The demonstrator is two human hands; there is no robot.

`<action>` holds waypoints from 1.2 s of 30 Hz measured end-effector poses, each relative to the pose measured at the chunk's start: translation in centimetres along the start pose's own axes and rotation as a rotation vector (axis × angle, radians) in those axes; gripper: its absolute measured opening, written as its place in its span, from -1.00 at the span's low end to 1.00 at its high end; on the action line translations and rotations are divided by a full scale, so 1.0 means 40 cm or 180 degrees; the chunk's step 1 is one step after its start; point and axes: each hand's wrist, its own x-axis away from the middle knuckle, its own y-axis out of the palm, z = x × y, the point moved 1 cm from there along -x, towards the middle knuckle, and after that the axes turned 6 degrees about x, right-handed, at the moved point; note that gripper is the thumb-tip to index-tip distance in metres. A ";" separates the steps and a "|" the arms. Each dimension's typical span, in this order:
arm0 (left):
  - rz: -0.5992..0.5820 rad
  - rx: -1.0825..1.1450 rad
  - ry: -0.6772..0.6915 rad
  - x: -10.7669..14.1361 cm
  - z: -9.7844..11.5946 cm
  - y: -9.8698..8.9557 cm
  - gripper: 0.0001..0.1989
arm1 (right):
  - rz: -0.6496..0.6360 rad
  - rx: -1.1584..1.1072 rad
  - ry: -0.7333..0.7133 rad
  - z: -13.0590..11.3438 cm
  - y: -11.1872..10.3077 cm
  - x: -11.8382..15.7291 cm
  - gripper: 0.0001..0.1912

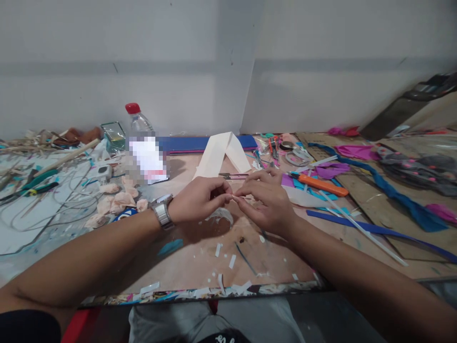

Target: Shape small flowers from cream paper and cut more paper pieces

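Note:
Above the middle of the worktable, my left hand (200,199) and my right hand (269,202) meet fingertip to fingertip. Both are closed in a pinch around something tiny and pale, too small to name. Behind the fingers lies a slim dark metal tool (233,176), partly covered by my right hand. A folded cream paper strip (215,155) stands just beyond my left hand. Beneath the hands rests a clear curved plastic piece (224,216). To the right of my right hand is an orange utility knife (319,183).
A red-capped bottle (139,119) and a lit phone (147,159) stand at the back left, near pale pink crumpled rosettes (119,202). Green-handled pliers (37,181) lie far left. Blue crepe paper (385,183) crosses the cardboard at right. Paper scraps (232,261) litter the front.

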 end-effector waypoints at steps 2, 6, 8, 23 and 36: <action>-0.0416 0.0656 -0.0263 -0.004 -0.007 -0.002 -0.75 | 0.0006 0.0014 -0.0028 -0.001 -0.001 0.000 -0.87; -0.0686 0.1105 -0.0403 -0.010 -0.014 -0.011 -0.71 | 0.0040 0.0018 -0.0115 -0.004 -0.004 -0.004 -0.85; -0.0646 0.0985 -0.0345 -0.010 -0.013 -0.013 -0.73 | 0.0018 -0.0003 -0.0131 -0.005 -0.005 -0.005 -0.84; -0.0169 -0.1854 0.0314 0.008 0.005 0.026 -0.73 | -0.0780 -0.0192 0.0278 0.008 0.008 0.003 -0.89; -0.1127 0.1906 -0.1041 -0.009 -0.003 -0.014 -0.49 | -0.0264 0.0176 -0.0348 -0.006 -0.011 -0.008 -0.89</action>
